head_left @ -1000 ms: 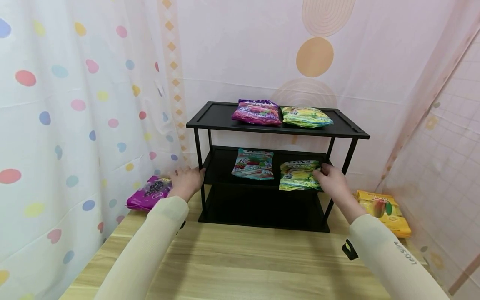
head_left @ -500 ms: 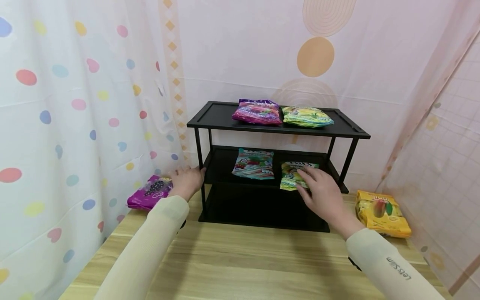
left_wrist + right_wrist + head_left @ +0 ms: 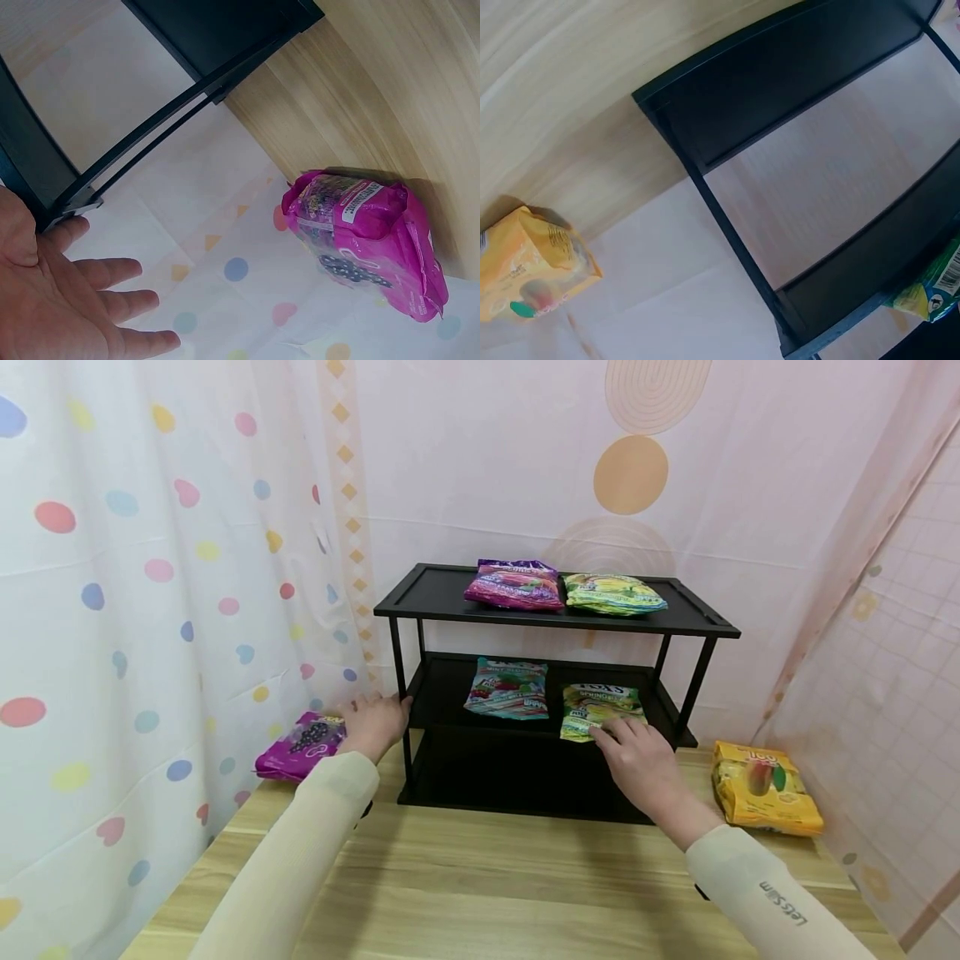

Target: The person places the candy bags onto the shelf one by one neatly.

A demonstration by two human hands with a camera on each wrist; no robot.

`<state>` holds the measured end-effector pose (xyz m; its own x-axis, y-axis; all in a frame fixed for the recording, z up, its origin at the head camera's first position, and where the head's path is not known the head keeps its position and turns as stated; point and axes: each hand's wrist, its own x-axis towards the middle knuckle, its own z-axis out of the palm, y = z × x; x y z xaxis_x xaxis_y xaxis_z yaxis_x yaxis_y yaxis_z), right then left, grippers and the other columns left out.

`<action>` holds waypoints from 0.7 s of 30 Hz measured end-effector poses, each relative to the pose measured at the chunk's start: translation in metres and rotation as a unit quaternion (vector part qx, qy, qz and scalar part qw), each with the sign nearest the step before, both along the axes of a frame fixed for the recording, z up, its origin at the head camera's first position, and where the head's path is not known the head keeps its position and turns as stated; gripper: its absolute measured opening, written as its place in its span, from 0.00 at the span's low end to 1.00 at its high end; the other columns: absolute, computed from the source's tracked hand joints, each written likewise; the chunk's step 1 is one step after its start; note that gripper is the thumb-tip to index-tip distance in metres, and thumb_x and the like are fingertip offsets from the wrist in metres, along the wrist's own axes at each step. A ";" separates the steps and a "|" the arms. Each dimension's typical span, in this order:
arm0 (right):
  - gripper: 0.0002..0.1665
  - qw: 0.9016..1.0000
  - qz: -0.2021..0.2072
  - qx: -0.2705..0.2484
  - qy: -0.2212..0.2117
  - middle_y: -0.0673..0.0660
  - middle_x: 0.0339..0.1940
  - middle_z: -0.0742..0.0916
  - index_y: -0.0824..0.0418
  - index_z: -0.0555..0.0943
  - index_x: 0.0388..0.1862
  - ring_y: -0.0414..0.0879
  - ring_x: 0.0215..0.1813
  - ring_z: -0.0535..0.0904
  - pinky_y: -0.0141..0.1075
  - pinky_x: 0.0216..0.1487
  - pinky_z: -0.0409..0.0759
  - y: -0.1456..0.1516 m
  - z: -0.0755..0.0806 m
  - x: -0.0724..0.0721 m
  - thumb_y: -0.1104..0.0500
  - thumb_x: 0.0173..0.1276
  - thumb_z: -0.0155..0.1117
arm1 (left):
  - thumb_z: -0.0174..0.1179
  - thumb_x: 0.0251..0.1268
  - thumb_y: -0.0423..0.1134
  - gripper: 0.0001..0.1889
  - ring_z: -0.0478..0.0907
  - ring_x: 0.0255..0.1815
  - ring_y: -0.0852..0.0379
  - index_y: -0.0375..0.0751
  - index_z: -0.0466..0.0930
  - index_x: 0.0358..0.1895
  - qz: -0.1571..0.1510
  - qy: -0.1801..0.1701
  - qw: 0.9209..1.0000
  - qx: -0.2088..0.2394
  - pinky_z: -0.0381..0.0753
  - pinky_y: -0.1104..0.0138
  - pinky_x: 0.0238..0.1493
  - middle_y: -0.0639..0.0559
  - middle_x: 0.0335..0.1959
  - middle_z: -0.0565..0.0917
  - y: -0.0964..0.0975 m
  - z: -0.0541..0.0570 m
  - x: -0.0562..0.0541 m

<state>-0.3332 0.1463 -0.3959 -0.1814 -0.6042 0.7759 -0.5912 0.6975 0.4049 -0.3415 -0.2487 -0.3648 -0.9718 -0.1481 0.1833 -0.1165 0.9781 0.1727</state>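
A green and yellow candy bag (image 3: pixel 596 703) lies at the right of the black rack's middle shelf (image 3: pixel 442 697). My right hand (image 3: pixel 637 760) rests over its lower right corner, fingertips on the wrapper near the shelf's front edge. In the right wrist view that hand is out of frame; part of the green bag (image 3: pixel 937 289) shows at the right edge. My left hand (image 3: pixel 375 722) is at the rack's left side. Its thumb and index finger are at the middle shelf's corner, and the other fingers (image 3: pixel 127 304) are spread straight. A teal candy bag (image 3: pixel 508 688) lies left of the green one.
On the top shelf (image 3: pixel 435 593) lie a purple-pink candy bag (image 3: pixel 514 585) and another yellow-green candy bag (image 3: pixel 613 593). A purple grape bag (image 3: pixel 300 747) stands on the wooden table (image 3: pixel 480 885) left of the rack, a yellow mango bag (image 3: pixel 765 789) at right. Curtains hang behind.
My right hand has moved from the green bag's right edge across its front, then down to its lower right corner. More of the bag's face shows now. The left hand has not moved.
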 end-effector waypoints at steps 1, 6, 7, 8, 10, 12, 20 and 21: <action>0.16 1.000 0.000 -0.002 -0.004 0.61 0.41 0.86 0.63 0.86 0.45 0.58 0.39 0.83 0.49 0.33 0.83 0.000 0.000 0.000 0.69 0.56 0.75 | 0.28 0.83 0.50 0.29 0.61 0.63 0.22 0.34 0.76 0.56 0.000 0.000 1.000 0.000 0.52 0.29 0.63 0.25 0.59 0.73 0.000 0.000 0.000; 0.18 0.999 -0.022 -0.006 -0.026 0.61 0.41 0.87 0.63 0.87 0.45 0.57 0.40 0.83 0.47 0.35 0.84 -0.002 -0.001 0.000 0.71 0.53 0.76 | 0.28 0.83 0.50 0.28 0.62 0.63 0.22 0.34 0.77 0.55 -0.003 0.001 1.000 -0.002 0.52 0.29 0.63 0.25 0.58 0.73 0.000 0.000 0.000; 0.18 0.999 -0.024 -0.006 -0.030 0.61 0.41 0.87 0.63 0.87 0.45 0.57 0.40 0.83 0.47 0.36 0.84 -0.003 -0.001 -0.001 0.71 0.54 0.76 | 0.28 0.83 0.50 0.28 0.62 0.63 0.22 0.34 0.77 0.55 -0.003 0.001 1.000 -0.002 0.52 0.29 0.63 0.25 0.58 0.73 0.000 0.000 0.000; 0.18 0.999 -0.027 -0.007 -0.033 0.61 0.42 0.87 0.63 0.87 0.45 0.58 0.40 0.83 0.47 0.37 0.84 -0.003 -0.001 -0.001 0.71 0.54 0.76 | 0.28 0.83 0.50 0.28 0.62 0.63 0.22 0.34 0.77 0.55 -0.003 0.001 1.000 -0.002 0.52 0.29 0.63 0.26 0.58 0.73 -0.001 -0.001 -0.001; 0.17 0.999 -0.032 -0.008 -0.038 0.61 0.42 0.87 0.63 0.87 0.45 0.58 0.41 0.83 0.47 0.38 0.84 -0.004 -0.001 -0.002 0.71 0.54 0.75 | 0.28 0.83 0.50 0.28 0.62 0.63 0.22 0.34 0.77 0.55 -0.004 0.001 1.000 -0.003 0.52 0.29 0.63 0.26 0.58 0.73 -0.001 -0.001 0.000; 0.18 0.998 -0.037 -0.009 -0.043 0.60 0.43 0.86 0.63 0.87 0.45 0.57 0.42 0.83 0.47 0.39 0.84 -0.004 -0.002 -0.001 0.71 0.54 0.75 | 0.28 0.83 0.50 0.28 0.62 0.63 0.22 0.34 0.77 0.55 -0.004 0.001 1.000 -0.003 0.52 0.29 0.63 0.26 0.58 0.73 0.000 -0.001 0.000; 0.20 0.995 -0.058 -0.010 -0.081 0.59 0.46 0.85 0.62 0.86 0.48 0.56 0.45 0.82 0.44 0.42 0.84 -0.005 -0.001 0.001 0.73 0.56 0.73 | 0.29 0.83 0.50 0.29 0.61 0.64 0.22 0.34 0.76 0.60 0.001 -0.005 1.000 0.004 0.52 0.29 0.63 0.25 0.59 0.72 0.001 0.001 0.001; 0.20 0.994 -0.061 -0.009 -0.087 0.60 0.46 0.85 0.62 0.86 0.49 0.56 0.46 0.82 0.44 0.42 0.84 -0.005 -0.001 0.001 0.73 0.56 0.72 | 0.29 0.83 0.50 0.29 0.61 0.64 0.22 0.34 0.76 0.59 0.001 -0.004 1.000 0.004 0.52 0.29 0.63 0.25 0.59 0.72 0.001 0.001 0.002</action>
